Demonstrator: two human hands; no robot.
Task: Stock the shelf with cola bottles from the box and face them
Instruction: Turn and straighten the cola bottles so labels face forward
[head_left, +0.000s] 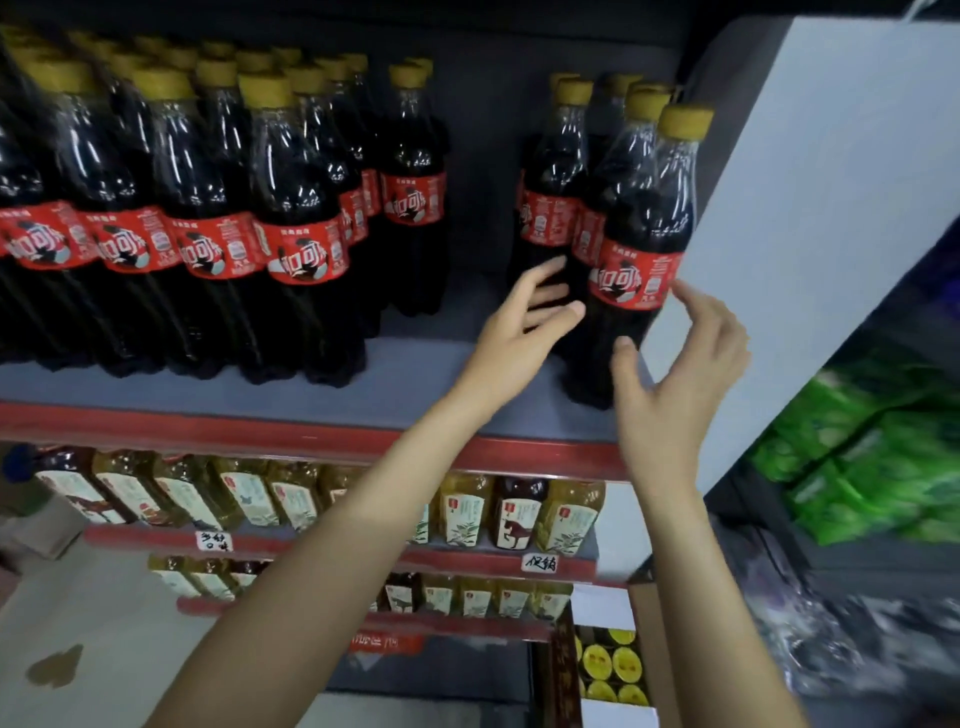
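Dark cola bottles with yellow caps and red labels stand on the grey shelf. A large group fills the left. A smaller cluster stands at the right end, its front bottle against the white side panel. My left hand is open, fingers spread just left of that front bottle. My right hand is open too, thumb and fingers curved around the bottle's lower right side without closing on it. The box of yellow-capped bottles sits on the floor below.
A bare gap of shelf lies between the two bottle groups. Lower shelves carry tea bottles behind red price rails. Green packets fill the neighbouring rack at right. The floor is at lower left.
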